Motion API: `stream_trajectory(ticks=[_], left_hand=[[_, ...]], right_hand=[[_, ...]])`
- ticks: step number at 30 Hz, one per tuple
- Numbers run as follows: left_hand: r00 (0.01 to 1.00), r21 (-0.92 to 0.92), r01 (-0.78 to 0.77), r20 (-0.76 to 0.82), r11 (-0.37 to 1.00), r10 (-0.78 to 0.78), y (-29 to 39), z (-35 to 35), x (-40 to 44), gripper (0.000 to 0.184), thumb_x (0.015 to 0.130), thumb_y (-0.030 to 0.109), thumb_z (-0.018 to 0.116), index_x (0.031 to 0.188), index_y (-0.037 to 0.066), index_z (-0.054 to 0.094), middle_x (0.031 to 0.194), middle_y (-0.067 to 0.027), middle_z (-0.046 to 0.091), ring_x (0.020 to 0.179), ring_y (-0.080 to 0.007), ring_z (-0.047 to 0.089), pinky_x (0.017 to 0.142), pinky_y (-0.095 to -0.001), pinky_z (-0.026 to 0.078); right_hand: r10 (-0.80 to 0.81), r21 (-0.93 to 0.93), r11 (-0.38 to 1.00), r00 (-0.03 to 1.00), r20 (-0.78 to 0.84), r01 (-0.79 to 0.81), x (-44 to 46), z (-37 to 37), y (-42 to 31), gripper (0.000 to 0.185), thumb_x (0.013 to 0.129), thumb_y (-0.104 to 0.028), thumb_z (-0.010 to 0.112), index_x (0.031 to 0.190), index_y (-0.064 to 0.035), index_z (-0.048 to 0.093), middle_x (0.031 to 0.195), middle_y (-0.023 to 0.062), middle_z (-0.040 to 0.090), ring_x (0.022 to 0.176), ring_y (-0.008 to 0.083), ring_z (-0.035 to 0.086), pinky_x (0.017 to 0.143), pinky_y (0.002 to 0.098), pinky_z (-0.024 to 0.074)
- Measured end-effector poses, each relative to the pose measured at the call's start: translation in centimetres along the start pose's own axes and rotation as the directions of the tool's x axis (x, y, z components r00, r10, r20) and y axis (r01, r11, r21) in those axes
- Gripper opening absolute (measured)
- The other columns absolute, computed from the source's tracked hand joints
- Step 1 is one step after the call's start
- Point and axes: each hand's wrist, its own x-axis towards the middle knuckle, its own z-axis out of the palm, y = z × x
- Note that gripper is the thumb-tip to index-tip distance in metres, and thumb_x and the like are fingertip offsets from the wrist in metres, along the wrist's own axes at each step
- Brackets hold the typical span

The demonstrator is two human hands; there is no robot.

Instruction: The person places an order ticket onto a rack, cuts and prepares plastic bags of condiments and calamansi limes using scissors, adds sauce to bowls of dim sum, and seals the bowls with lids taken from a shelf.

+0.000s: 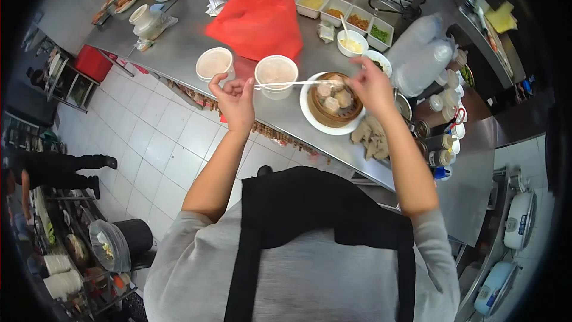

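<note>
A thin white strip (292,83) stretches nearly level across the counter between my two hands. My left hand (235,104) pinches its left end, in front of two white lidded tubs (214,63) with pale contents. The strip passes over the nearer tub (276,73). My right hand (372,86) has its fingers closed at the other end, above a round bamboo steamer (331,120). Several dumplings (339,100) sit in the steamer, which stands on a white plate (305,107). A greyish crumpled cloth (372,137) lies under my right forearm.
Behind the tubs lies a red plastic bag (259,21). Trays of chopped toppings (357,21) and a small bowl with a spoon (352,45) line the back. Clear bags (426,59) and jars (438,143) crowd the right. Another person (65,170) stands far left.
</note>
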Motion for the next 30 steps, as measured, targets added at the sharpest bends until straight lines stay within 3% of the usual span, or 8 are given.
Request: stream_trajectory(ticks=[7,14,17,19,22,23,27,30], left_hand=[[0.992,0.335,0.091,0.057,0.938,-0.117,-7.2,-2.3,2.6,0.047,0.08,0.003,0.066,0.114,0.006,0.034,0.072,-0.0037,0.055,0.062,-0.0114,0.052,0.059,-0.0257,0.043],[0.964,0.259,0.114,0.203,0.959,-0.17,-8.7,-1.3,3.3,0.041,0.079,0.001,0.061,0.114,0.002,0.039,0.079,-0.0079,0.052,0.071,-0.0189,0.054,0.068,-0.0319,0.045],[0.961,0.499,-0.207,0.265,0.842,0.08,-10.6,-1.4,3.4,0.041,0.079,0.0,0.061,0.116,0.0,0.041,0.096,-0.014,0.049,0.087,-0.0222,0.051,0.08,-0.0355,0.042],[0.958,0.491,-0.206,0.277,0.847,0.073,-10.2,-1.9,3.6,0.039,0.082,0.003,0.061,0.116,-0.001,0.042,0.107,-0.0152,0.046,0.098,-0.0228,0.047,0.088,-0.0373,0.038],[0.955,0.141,0.179,0.214,0.974,-0.207,-10.9,-2.0,2.5,0.044,0.089,0.014,0.056,0.125,-0.001,0.037,0.123,-0.0168,0.04,0.113,-0.0237,0.041,0.098,-0.039,0.033],[0.913,-0.048,0.361,0.224,0.931,-0.342,-11.2,-1.8,1.8,0.047,0.092,0.019,0.054,0.129,-0.001,0.035,0.128,-0.0173,0.038,0.118,-0.024,0.04,0.101,-0.0394,0.031],[0.83,-0.155,0.502,0.365,0.851,-0.423,-7.5,1.5,1.7,0.072,0.095,0.048,0.041,0.145,0.007,0.008,0.148,-0.0123,0.021,0.134,-0.0231,0.025,0.111,-0.0377,0.014],[0.86,-0.363,0.473,0.39,0.803,-0.33,-5.8,1.1,2.2,0.072,0.095,0.049,0.042,0.145,0.01,0.008,0.147,-0.0123,0.023,0.134,-0.0238,0.027,0.111,-0.0395,0.016]], right_hand=[[0.118,-0.652,0.734,0.91,0.397,0.189,13.2,12.2,-1.3,0.036,0.075,-0.011,0.066,0.109,-0.0177,0.057,0.094,0.0072,0.068,0.098,0.0271,0.061,0.091,0.0486,0.0375],[0.312,-0.431,0.895,0.85,0.425,-0.113,13.7,16.2,-1.9,0.027,0.081,-0.015,0.056,0.108,-0.0163,0.057,0.107,0.0075,0.065,0.105,0.0262,0.059,0.092,0.0497,0.038],[0.27,-0.465,0.877,0.926,0.264,-0.123,13.3,17.3,-1.3,0.027,0.08,-0.018,0.059,0.107,-0.0156,0.059,0.1,0.0098,0.067,0.097,0.0289,0.062,0.084,0.0467,0.0447],[0.23,-0.455,0.884,0.948,0.218,-0.11,13.9,18.3,1.6,0.029,0.084,-0.026,0.057,0.109,-0.0117,0.06,0.098,0.0102,0.067,0.094,0.0303,0.064,0.079,0.0446,0.0485],[0.389,-0.092,0.92,0.863,0.322,-0.38,15.2,18.3,5.1,0.034,0.087,-0.034,0.057,0.107,-0.0067,0.062,0.094,0.0134,0.068,0.086,0.034,0.065,0.074,0.0437,0.0511],[0.514,0.197,0.735,0.723,0.461,-0.649,14.1,17.0,1.8,0.044,0.09,-0.044,0.052,0.107,-0.005,0.062,0.097,0.0133,0.068,0.087,0.0325,0.064,0.079,0.0434,0.0501],[0.382,0.492,0.503,0.694,0.61,-0.71,10.5,19.0,-3.1,0.053,0.091,-0.052,0.048,0.111,-0.0043,0.06,0.107,0.0118,0.065,0.097,0.0242,0.062,0.081,0.0403,0.0515],[0.329,0.571,0.405,0.696,0.638,-0.714,9.1,16.0,-7.1,0.054,0.09,-0.053,0.05,0.112,-0.0042,0.06,0.112,0.0116,0.063,0.103,0.0218,0.061,0.083,0.0402,0.0517]])
